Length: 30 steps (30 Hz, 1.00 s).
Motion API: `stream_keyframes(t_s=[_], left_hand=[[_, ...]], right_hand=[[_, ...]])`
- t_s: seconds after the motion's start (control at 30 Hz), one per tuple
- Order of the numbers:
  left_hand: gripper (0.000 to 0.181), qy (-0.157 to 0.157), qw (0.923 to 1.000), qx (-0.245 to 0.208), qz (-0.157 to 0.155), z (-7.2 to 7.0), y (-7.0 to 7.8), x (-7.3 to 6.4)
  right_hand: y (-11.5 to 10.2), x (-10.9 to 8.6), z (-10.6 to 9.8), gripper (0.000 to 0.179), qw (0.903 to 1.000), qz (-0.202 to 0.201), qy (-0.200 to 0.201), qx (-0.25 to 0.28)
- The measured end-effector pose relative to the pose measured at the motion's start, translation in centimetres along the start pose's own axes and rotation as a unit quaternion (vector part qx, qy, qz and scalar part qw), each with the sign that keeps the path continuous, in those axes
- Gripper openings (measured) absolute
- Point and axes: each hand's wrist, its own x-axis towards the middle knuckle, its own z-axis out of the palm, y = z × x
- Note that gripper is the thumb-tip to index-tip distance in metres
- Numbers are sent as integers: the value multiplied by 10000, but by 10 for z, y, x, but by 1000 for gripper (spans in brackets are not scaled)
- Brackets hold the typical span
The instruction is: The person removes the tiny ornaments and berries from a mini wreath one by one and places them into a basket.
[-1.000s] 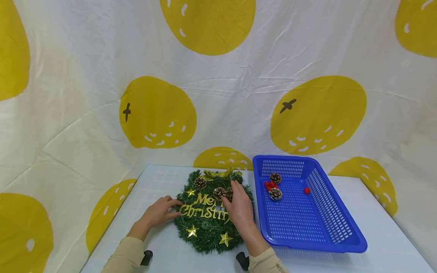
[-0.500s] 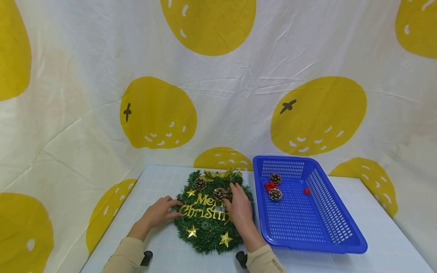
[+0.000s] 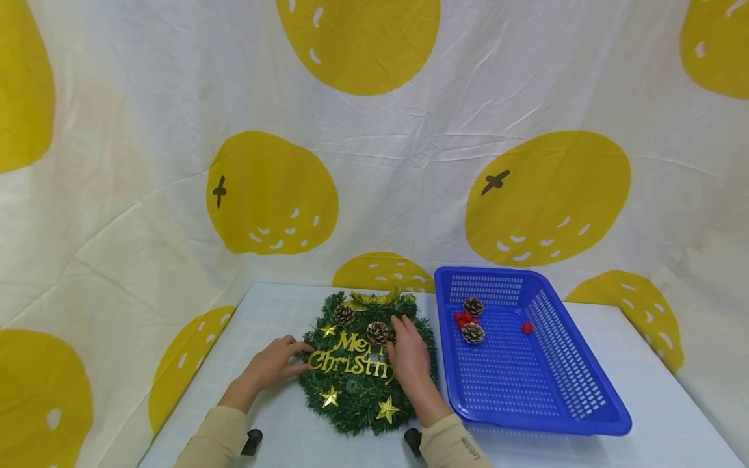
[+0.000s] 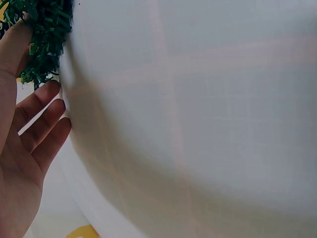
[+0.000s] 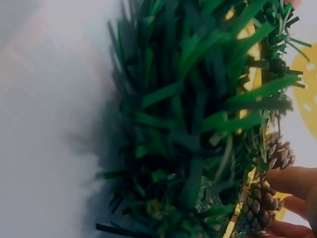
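A green Christmas wreath (image 3: pixel 357 413) lies on the table, bearing gold "Merry Christmas" lettering (image 3: pixel 345 364), gold stars (image 3: pixel 387 410), a gold bow (image 3: pixel 374 299) and pine cones (image 3: pixel 377 332). My left hand (image 3: pixel 275 364) holds the wreath's left edge between thumb and fingers; the left wrist view shows the thumb (image 4: pixel 15 42) over the greenery. On the right side, my right hand (image 3: pixel 412 361) pinches a brown pine cone (image 5: pixel 258 208) against the wreath. That hand covers the end of the lettering and most of this cone in the head view.
Right of the wreath stands a blue plastic basket (image 3: pixel 544 426), holding two pine cones (image 3: pixel 473 333), a red berry cluster (image 3: pixel 465 319) and a single red piece (image 3: pixel 528 328). A fruit-print curtain (image 3: pixel 386 195) hangs behind the table (image 3: pixel 275 416).
My right hand has shifted slightly down toward me, its fingers covering more of the pine cone. The left hand and wreath stay in place.
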Motion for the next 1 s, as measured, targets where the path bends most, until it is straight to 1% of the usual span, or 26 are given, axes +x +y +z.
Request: stream_keyframes(t_s=[0.5,0.8,1.0], left_hand=[[38,-25,10000,24,22,-3,3,0],[38,-28,10000,28,29,-3,2,1],[38,-56,10000,3,12,-2,1,0]], right_hand=[[7,2,9,49,9992,-196,282,-205],[9,3,11,48,9991,-238,306,-151],[10,2,12,48,9985,-300,452,-106]])
